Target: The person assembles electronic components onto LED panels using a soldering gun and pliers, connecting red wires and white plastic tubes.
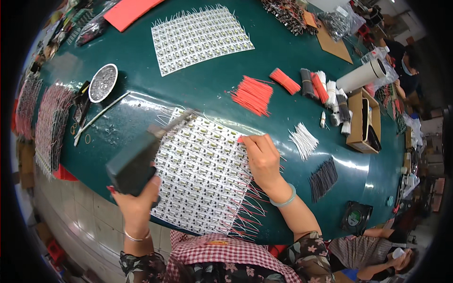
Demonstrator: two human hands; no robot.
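Note:
My left hand (137, 207) is closed around a dark, boxy gun-shaped tool (134, 160). Its narrow metal tip reaches over the far left part of a white circuit board panel (203, 174); motion blurs it, and I cannot tell whether it touches. Rows of small parts and thin wires cover this panel, which lies in front of me. At the panel's far right corner, the fingers of my right hand (264, 158) are pinched together. A small red spot shows at those fingertips, but what they hold is hidden. White and red wires (247, 207) stick out along the panel's right side.
A second white panel (200, 40) lies farther back. Bundles of red wires (252, 95), white wires (303, 140) and black wires (323, 179) lie to the right, near a cardboard box (363, 122). A bowl (103, 83) stands at left. Two other people are at the right.

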